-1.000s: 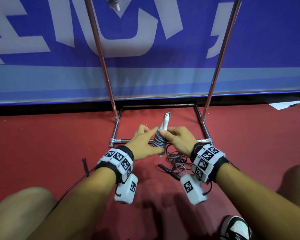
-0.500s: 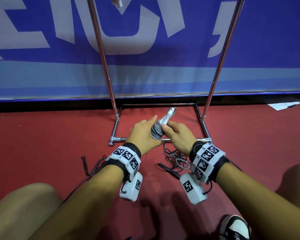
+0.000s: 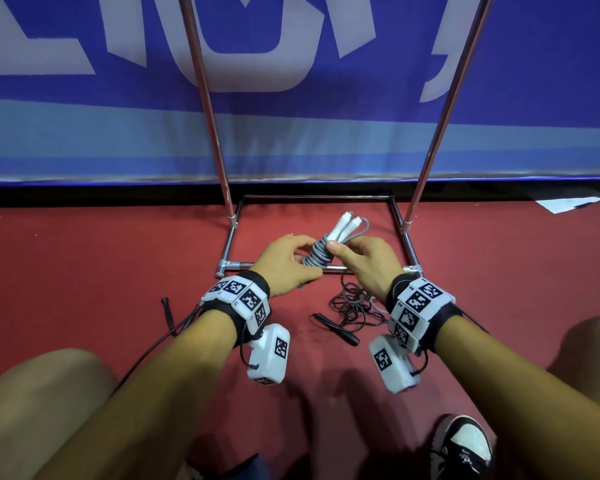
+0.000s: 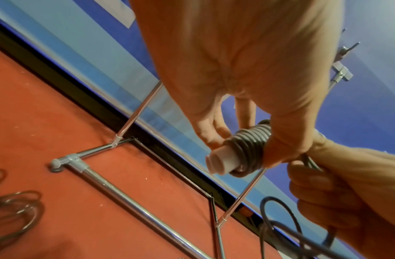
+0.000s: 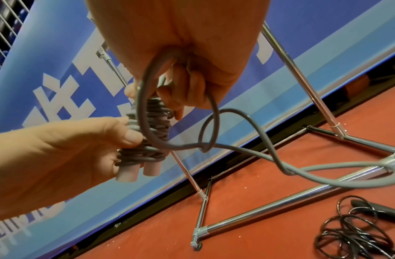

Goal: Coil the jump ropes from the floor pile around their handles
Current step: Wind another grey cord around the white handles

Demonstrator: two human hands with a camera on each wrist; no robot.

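Note:
A grey jump rope [image 3: 317,254] is wound in many turns around its two white handles [image 3: 345,227], held above the floor in front of me. My left hand [image 3: 284,265] grips the lower end of the wound bundle [image 4: 251,149], thumb on the coils [image 5: 145,140]. My right hand [image 3: 364,261] pinches the bundle higher up and holds the loose grey rope end [image 5: 212,143], which loops down toward the floor. A tangled black jump rope [image 3: 355,308] with black handles [image 3: 336,329] lies on the red floor beneath my hands.
A chrome rack frame [image 3: 323,266] stands on the floor just beyond my hands, its two uprights [image 3: 205,98] rising against a blue banner wall. Another black handle [image 3: 167,308] lies at left. My knees and a shoe [image 3: 461,445] are near the bottom.
The bundle has tilted so both white handle ends point up and right. Both hands rose slightly and kept their hold; the right hand has brought the rope round the coil.

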